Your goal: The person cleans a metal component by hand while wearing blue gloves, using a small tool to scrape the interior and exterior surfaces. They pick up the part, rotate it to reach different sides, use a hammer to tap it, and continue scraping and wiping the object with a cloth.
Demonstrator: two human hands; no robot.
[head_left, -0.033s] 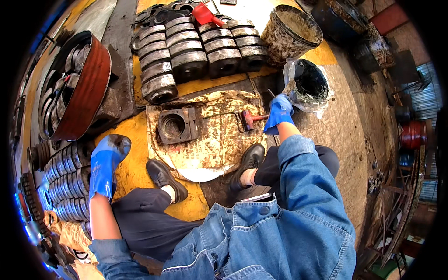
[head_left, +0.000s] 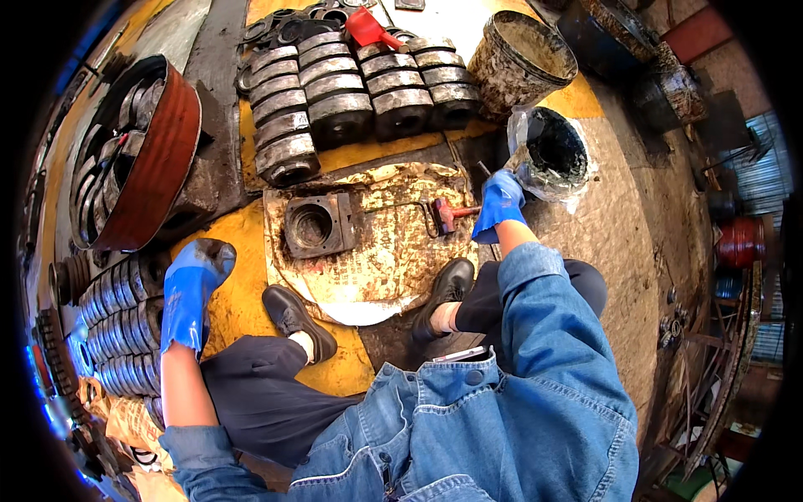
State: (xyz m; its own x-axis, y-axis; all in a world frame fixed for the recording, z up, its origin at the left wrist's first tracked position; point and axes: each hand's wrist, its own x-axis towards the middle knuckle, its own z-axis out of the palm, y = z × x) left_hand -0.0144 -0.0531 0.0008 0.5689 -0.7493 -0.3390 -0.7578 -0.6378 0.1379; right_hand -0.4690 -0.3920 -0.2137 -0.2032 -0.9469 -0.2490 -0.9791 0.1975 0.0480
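Observation:
My right hand [head_left: 503, 199], in a blue glove, is closed around a thin stick-like handle [head_left: 485, 169]; its other end is hidden. Just beyond it stands a dark-lined bucket [head_left: 577, 176] with clear plastic over its rim. My left hand [head_left: 191, 280], gloved in blue with blackened fingertips, is curled beside the left knee; what it holds, if anything, is hidden. Between my feet and the rows of parts, a square metal block with a round bore [head_left: 345, 224] lies on a stained sack [head_left: 381, 280]. A red-headed hammer [head_left: 446, 216] and a bent metal rod [head_left: 401, 204] lie right of it.
Rows of stacked metal rings [head_left: 339, 109] stand ahead, with a red scoop [head_left: 365, 28] on top. A crusted bucket [head_left: 502, 75] is at far right. A rusty red drum [head_left: 159, 167] of metal parts sits left, above more ring stacks [head_left: 125, 330]. A metal rack [head_left: 711, 376] is at right.
My left hand has shifted very slightly up and to the right. The right hand has barely moved, and the objects around lie as before.

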